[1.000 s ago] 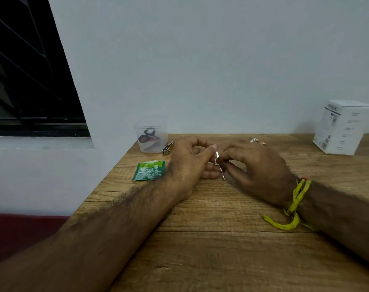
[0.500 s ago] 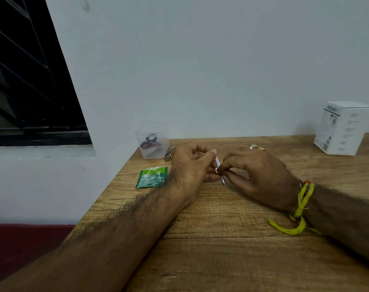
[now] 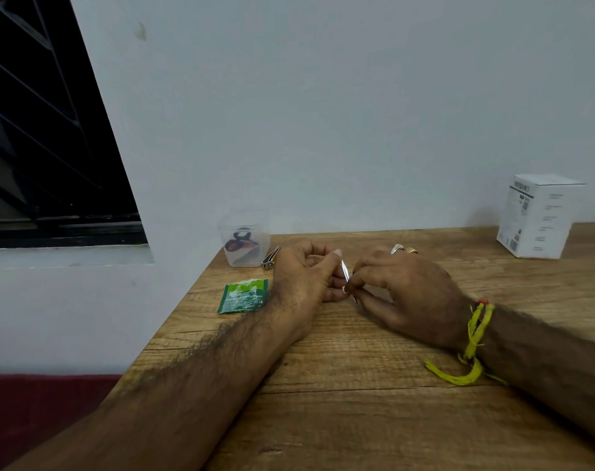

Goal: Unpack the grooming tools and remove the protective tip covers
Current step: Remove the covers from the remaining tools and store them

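Tool: a thin silvery metal tool [image 3: 345, 270] sits at the middle of the frame, just above the desk [image 3: 357, 402], held between both hands; its lower tip is hidden by fingers.
Left hand: the left hand [image 3: 306, 277] rests on the desk, fingers curled, thumb and forefinger pinching the tool's upper part.
Right hand: the right hand [image 3: 405, 294] pinches the tool's lower end with curled fingertips; rings [image 3: 403, 249] show on two fingers, a yellow thread [image 3: 473, 338] circles the wrist.
Tub: a clear plastic tub [image 3: 244, 242], left of centre by the wall, holds small black-and-red scissors [image 3: 240, 240].
Clipper: a metal nail clipper [image 3: 270, 258] lies just beside the tub.
Packet: a green packet [image 3: 243, 296] lies flat near the left wrist.
Box: a closed white box [image 3: 537, 219] stands at the right edge.
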{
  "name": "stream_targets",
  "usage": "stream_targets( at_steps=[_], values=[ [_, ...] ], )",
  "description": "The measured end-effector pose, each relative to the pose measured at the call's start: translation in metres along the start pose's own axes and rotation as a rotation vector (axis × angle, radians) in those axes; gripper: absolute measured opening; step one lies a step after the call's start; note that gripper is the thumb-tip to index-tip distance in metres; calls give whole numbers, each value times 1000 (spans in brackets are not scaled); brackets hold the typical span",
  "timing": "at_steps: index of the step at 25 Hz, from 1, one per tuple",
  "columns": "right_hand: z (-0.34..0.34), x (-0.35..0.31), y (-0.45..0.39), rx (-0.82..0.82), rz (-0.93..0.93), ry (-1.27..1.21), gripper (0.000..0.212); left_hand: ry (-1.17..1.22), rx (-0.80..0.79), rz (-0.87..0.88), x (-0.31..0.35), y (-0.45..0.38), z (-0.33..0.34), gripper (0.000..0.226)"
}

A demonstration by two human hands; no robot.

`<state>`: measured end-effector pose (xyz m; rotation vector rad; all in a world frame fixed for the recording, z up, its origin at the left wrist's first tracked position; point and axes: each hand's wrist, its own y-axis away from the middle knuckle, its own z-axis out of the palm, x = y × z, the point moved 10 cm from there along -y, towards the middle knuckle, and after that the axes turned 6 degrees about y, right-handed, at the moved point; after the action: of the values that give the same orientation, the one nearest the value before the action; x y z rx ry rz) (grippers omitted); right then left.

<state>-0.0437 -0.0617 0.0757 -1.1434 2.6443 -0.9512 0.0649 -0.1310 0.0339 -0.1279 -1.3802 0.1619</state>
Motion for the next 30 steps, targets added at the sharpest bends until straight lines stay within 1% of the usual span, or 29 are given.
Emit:
stream_targets(
  at_steps=[3,7,11,13,23,30],
  values=[
    [2,-2,1,-21,-12,6,8,0,0,4,0,-2,-1,6],
    [0,1,1,-10,-9,-35,6,-10,7,10,-1,-3,-3,13],
    [3,-1,2,-40,-19,-57,8,-27,7,13,0,-3,-3,15],
    [3,0,2,-39,-16,-71,11,-25,13,14,1,-4,-5,15],
    [9,-2,2,-82,-57,-122,8,-33,20,36,-1,-6,-6,10],
    [9,-1,1,-64,-45,-136,7,-12,66,34,0,-8,-12,7]
  ],
)
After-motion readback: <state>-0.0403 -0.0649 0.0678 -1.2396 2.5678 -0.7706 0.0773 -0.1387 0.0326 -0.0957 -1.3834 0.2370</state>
